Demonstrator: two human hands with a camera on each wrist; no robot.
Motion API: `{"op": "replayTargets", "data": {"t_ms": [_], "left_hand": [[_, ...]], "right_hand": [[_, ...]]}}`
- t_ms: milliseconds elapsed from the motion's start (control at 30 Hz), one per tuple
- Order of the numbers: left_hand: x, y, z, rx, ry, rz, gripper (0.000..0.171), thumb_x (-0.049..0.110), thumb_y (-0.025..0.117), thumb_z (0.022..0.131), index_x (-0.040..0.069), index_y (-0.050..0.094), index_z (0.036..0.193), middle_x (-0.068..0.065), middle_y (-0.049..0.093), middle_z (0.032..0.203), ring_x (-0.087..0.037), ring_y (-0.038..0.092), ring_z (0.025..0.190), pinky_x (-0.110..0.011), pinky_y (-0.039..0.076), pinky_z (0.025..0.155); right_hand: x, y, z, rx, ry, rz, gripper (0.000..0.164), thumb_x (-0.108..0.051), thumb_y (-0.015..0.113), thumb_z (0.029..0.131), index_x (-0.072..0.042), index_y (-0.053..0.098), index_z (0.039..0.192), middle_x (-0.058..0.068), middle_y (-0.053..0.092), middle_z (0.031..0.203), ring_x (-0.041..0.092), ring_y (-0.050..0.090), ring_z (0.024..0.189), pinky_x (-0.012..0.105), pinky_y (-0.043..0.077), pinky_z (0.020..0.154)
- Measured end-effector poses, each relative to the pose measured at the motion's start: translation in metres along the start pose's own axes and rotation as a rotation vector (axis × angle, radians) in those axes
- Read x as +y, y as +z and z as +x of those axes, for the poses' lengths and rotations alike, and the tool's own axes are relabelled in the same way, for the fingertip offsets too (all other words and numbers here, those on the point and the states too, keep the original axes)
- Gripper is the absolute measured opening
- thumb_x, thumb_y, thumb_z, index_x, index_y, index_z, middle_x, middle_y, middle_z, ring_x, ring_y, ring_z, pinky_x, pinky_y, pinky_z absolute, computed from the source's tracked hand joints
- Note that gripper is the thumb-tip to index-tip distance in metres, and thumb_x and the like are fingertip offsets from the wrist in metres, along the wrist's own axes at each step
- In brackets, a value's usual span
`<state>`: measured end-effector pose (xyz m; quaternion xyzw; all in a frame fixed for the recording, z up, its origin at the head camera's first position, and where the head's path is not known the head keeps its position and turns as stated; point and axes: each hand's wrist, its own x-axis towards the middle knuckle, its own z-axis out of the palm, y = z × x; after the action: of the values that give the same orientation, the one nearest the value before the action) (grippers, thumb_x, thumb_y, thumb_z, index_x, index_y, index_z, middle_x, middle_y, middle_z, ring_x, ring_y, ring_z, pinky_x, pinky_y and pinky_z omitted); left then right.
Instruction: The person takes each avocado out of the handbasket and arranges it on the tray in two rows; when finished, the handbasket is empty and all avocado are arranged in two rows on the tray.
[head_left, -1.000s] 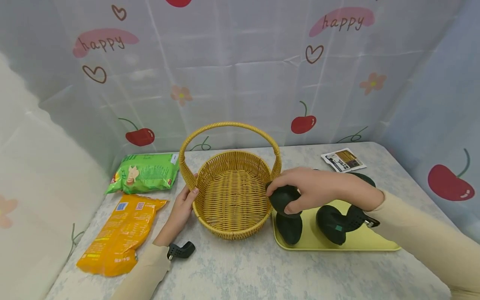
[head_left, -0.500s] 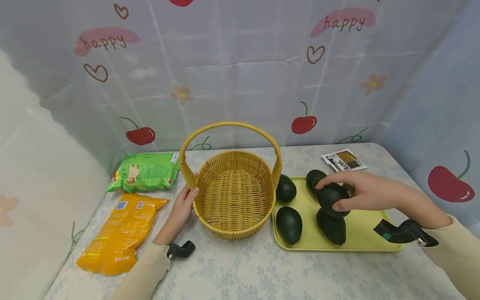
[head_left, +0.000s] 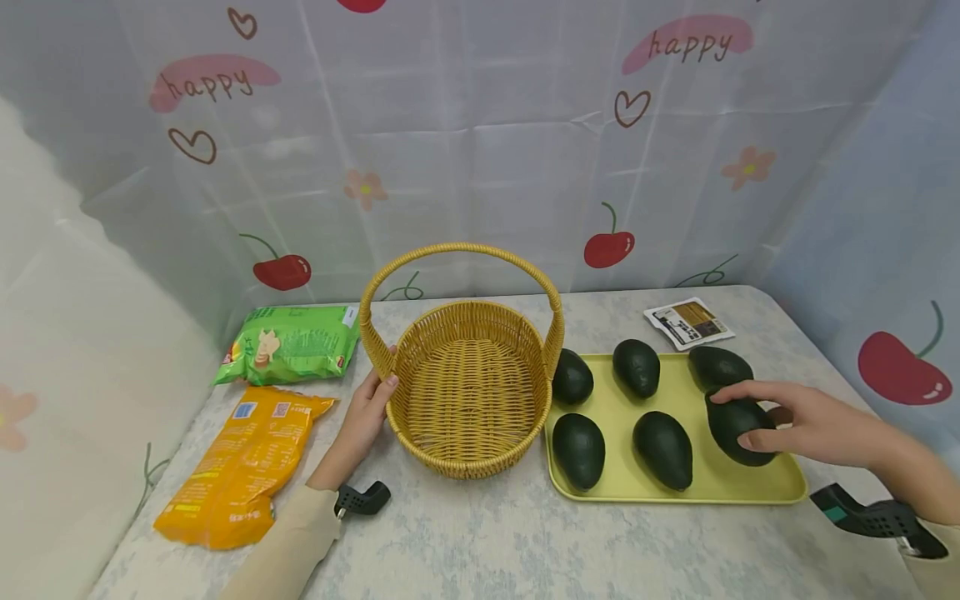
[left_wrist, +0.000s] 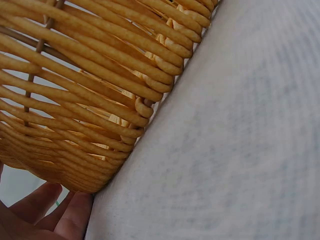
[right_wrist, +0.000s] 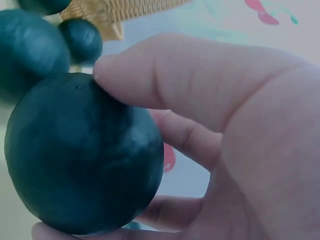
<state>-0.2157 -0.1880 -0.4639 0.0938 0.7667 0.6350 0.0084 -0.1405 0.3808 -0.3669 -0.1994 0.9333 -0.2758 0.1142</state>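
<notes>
Thumb and fingers of my right hand (head_left: 813,427) hold a dark green avocado (head_left: 738,435) over the right part of the yellow tray (head_left: 716,485). Close up, the right wrist view shows that avocado (right_wrist: 85,160) between thumb and fingers. Several other avocados rest on the tray, one (head_left: 663,452) just left of the held one and another (head_left: 720,368) behind it. At the left side of the woven basket (head_left: 468,468), my left hand (head_left: 366,417) holds it, thumb at the rim by the handle's foot. In the left wrist view, fingertips (left_wrist: 75,215) touch the basket's outer wall.
An orange snack bag (head_left: 240,471) and a green snack bag (head_left: 296,346) lie left of the basket. A small flat packet (head_left: 688,322) lies behind the tray. The basket's tall handle (head_left: 461,248) arches over it. A printed curtain (head_left: 480,158) hangs behind the table.
My right hand has carried the avocado rightward, from beside the basket across the tray to its right part. The left hand and the basket have stayed in place.
</notes>
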Motion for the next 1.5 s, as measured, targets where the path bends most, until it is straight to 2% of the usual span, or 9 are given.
{"op": "replayTargets", "data": {"t_ms": [333, 667, 867, 933, 1067, 1100, 1267, 1367, 1500], "left_hand": [[0.000, 0.000, 0.000, 0.007, 0.000, 0.024, 0.056, 0.027, 0.040, 0.112, 0.017, 0.022, 0.165, -0.015, 0.026, 0.169, -0.036, 0.039, 0.146, -0.010, 0.046, 0.093], [0.000, 0.000, 0.000, 0.008, -0.001, 0.025, 0.056, 0.027, 0.040, 0.112, 0.017, 0.022, 0.165, -0.014, 0.025, 0.169, -0.035, 0.038, 0.148, -0.010, 0.045, 0.094], [0.000, 0.000, 0.000, 0.014, -0.002, 0.020, 0.056, 0.025, 0.040, 0.112, 0.015, 0.022, 0.164, -0.016, 0.025, 0.169, -0.036, 0.038, 0.147, -0.009, 0.045, 0.093], [0.000, 0.001, 0.000, 0.017, -0.004, 0.019, 0.056, 0.025, 0.040, 0.112, 0.015, 0.023, 0.164, -0.016, 0.026, 0.168, -0.036, 0.038, 0.147, -0.009, 0.045, 0.093], [0.000, 0.001, 0.001, 0.017, -0.006, 0.018, 0.056, 0.024, 0.040, 0.112, 0.015, 0.022, 0.164, -0.016, 0.027, 0.168, -0.036, 0.038, 0.147, -0.010, 0.045, 0.093], [0.000, 0.001, 0.001, 0.018, -0.005, 0.018, 0.056, 0.024, 0.040, 0.112, 0.015, 0.022, 0.164, -0.016, 0.027, 0.168, -0.036, 0.038, 0.147, -0.010, 0.045, 0.093], [-0.001, 0.001, 0.001, 0.016, -0.004, 0.018, 0.056, 0.025, 0.040, 0.112, 0.016, 0.022, 0.164, -0.015, 0.026, 0.169, -0.035, 0.038, 0.148, -0.010, 0.045, 0.094], [-0.001, 0.001, 0.001, 0.015, -0.005, 0.015, 0.056, 0.025, 0.040, 0.112, 0.016, 0.022, 0.164, -0.015, 0.026, 0.169, -0.035, 0.037, 0.148, -0.010, 0.045, 0.094], [0.000, 0.001, 0.000, 0.009, -0.004, 0.010, 0.056, 0.026, 0.039, 0.112, 0.016, 0.022, 0.165, -0.015, 0.025, 0.169, -0.035, 0.037, 0.148, -0.009, 0.044, 0.094]], "right_hand": [[0.030, 0.023, -0.015, 0.115, -0.021, -0.034, 0.042, -0.013, 0.081, 0.085, -0.010, 0.067, 0.125, -0.044, 0.045, 0.120, -0.020, 0.047, 0.101, 0.021, 0.050, 0.070], [0.039, 0.033, -0.017, 0.105, 0.067, -0.109, 0.041, -0.021, 0.082, 0.085, -0.015, 0.069, 0.123, -0.020, 0.059, 0.123, -0.024, 0.040, 0.105, 0.024, 0.050, 0.074], [0.038, 0.030, -0.018, 0.084, 0.106, -0.133, 0.041, -0.020, 0.081, 0.084, -0.014, 0.069, 0.123, 0.012, 0.067, 0.128, -0.024, 0.040, 0.103, 0.025, 0.050, 0.075], [0.036, 0.028, -0.018, 0.070, 0.132, -0.137, 0.042, -0.019, 0.080, 0.084, -0.011, 0.069, 0.124, 0.020, 0.066, 0.129, -0.015, 0.048, 0.107, 0.033, 0.052, 0.078], [0.034, 0.025, -0.021, 0.055, 0.170, -0.150, 0.045, -0.019, 0.081, 0.083, -0.009, 0.069, 0.125, 0.024, 0.065, 0.131, -0.008, 0.051, 0.107, 0.045, 0.054, 0.081], [0.034, 0.024, -0.021, 0.054, 0.168, -0.148, 0.045, -0.018, 0.080, 0.083, -0.007, 0.068, 0.125, 0.026, 0.065, 0.131, 0.001, 0.055, 0.110, 0.049, 0.054, 0.082], [0.040, 0.024, -0.025, 0.064, 0.168, -0.168, 0.046, -0.022, 0.081, 0.084, -0.007, 0.068, 0.126, 0.025, 0.065, 0.130, -0.014, 0.047, 0.103, 0.040, 0.054, 0.078], [0.042, 0.025, -0.027, 0.060, 0.170, -0.158, 0.048, -0.022, 0.081, 0.084, -0.005, 0.067, 0.127, 0.027, 0.065, 0.131, -0.024, 0.037, 0.097, 0.050, 0.055, 0.081], [0.043, 0.024, -0.027, 0.050, 0.170, -0.143, 0.052, -0.022, 0.081, 0.084, -0.003, 0.066, 0.130, 0.029, 0.062, 0.133, -0.021, 0.040, 0.101, 0.062, 0.053, 0.084]]}}
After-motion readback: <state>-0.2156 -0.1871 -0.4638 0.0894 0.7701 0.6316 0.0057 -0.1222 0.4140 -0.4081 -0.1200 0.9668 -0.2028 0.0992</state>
